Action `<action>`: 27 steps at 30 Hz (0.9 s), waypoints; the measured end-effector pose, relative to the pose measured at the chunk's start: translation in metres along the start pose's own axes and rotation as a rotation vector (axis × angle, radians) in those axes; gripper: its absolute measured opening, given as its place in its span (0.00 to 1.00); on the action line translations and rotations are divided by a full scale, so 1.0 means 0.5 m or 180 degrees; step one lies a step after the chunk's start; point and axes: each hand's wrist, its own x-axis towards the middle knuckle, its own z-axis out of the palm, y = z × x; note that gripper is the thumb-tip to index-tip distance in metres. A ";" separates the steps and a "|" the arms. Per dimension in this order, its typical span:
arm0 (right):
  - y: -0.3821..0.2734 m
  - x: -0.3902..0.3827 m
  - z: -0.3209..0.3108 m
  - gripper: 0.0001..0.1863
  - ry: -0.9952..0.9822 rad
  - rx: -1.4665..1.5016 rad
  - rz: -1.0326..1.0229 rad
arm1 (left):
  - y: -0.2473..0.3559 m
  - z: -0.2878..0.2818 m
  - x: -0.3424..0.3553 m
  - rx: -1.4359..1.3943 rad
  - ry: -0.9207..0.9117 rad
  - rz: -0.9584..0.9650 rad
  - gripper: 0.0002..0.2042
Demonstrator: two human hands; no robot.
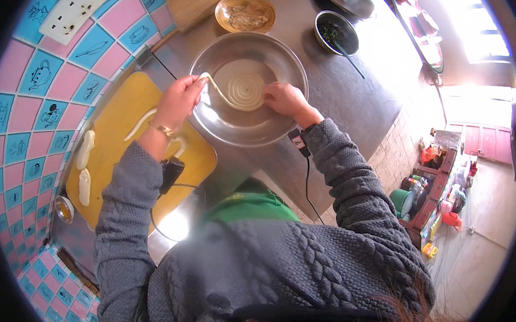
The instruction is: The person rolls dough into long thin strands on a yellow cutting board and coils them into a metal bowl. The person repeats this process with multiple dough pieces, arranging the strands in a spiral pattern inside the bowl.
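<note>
A coil of dough rope (pixel 246 92) lies flat in a wide steel basin (pixel 251 137), wound into a spiral. My left hand (pixel 180 99) is at the basin's left rim, its fingers pinching the free end of the rope, which runs down from them to the coil's outer turn. At the coil's right edge, inside the basin, is my right hand (pixel 288 102). Its fingers are curled together against the dough; whether they grip it is hidden. Left of the basin, a yellow board (pixel 118 118) carries more dough, partly covered by my left forearm.
Two thick dough pieces (pixel 85 150) rest on the board's left side. Behind the basin stands a brown bowl (pixel 245 13) with pasty residue. A small steel bowl (pixel 336 33) holds chopped greens and a blue-handled utensil. Black devices with cables are strapped near both wrists. A tiled wall (pixel 31 113) borders the left.
</note>
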 end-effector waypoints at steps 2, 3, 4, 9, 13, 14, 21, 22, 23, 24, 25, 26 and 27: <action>-0.006 -0.004 0.004 0.09 0.0060 -0.0019 -0.0075 | -0.005 0.006 0.018 0.0068 -0.0051 0.0004 0.15; -0.007 -0.006 0.003 0.09 0.0084 0.0058 -0.0034 | -0.007 0.009 0.025 0.0138 -0.0059 0.0010 0.14; -0.009 -0.006 0.004 0.08 0.0058 0.0127 -0.0030 | -0.010 0.011 0.029 0.0204 -0.0071 0.0014 0.14; -0.002 0.000 -0.001 0.08 0.0053 0.0196 -0.0279 | -0.018 0.018 0.039 0.0142 -0.0014 -0.0020 0.14; 0.006 0.009 0.001 0.08 -0.0059 0.0317 -0.0284 | -0.018 0.020 0.050 0.0091 0.0015 -0.0058 0.14; 0.006 0.010 0.002 0.08 -0.0140 0.0276 -0.0241 | -0.017 0.019 0.053 0.0065 -0.0033 -0.0046 0.14; 0.002 0.012 0.012 0.09 -0.0280 0.0222 0.0066 | -0.022 0.032 0.095 0.0073 0.0000 -0.0058 0.14; 0.002 0.014 0.013 0.09 -0.0278 0.0276 0.0064 | -0.024 0.036 0.106 0.0098 0.0001 -0.0044 0.14; 0.002 0.017 0.016 0.10 -0.0282 0.0252 0.0091 | -0.026 0.041 0.118 0.0102 -0.0020 -0.0059 0.14; 0.003 0.020 0.016 0.10 -0.0245 0.0512 0.0194 | -0.029 0.045 0.131 0.0106 -0.0044 -0.0076 0.14; 0.004 0.022 0.016 0.09 -0.0211 0.0695 0.0322 | -0.032 0.049 0.144 0.0121 -0.0013 -0.0114 0.14; 0.004 0.023 0.013 0.09 -0.0174 0.0876 0.0449 | -0.035 0.053 0.156 0.0205 -0.0037 -0.0120 0.14; 0.004 0.021 0.009 0.09 -0.0022 0.0770 0.0352 | -0.038 0.056 0.167 0.0299 -0.0001 -0.0144 0.14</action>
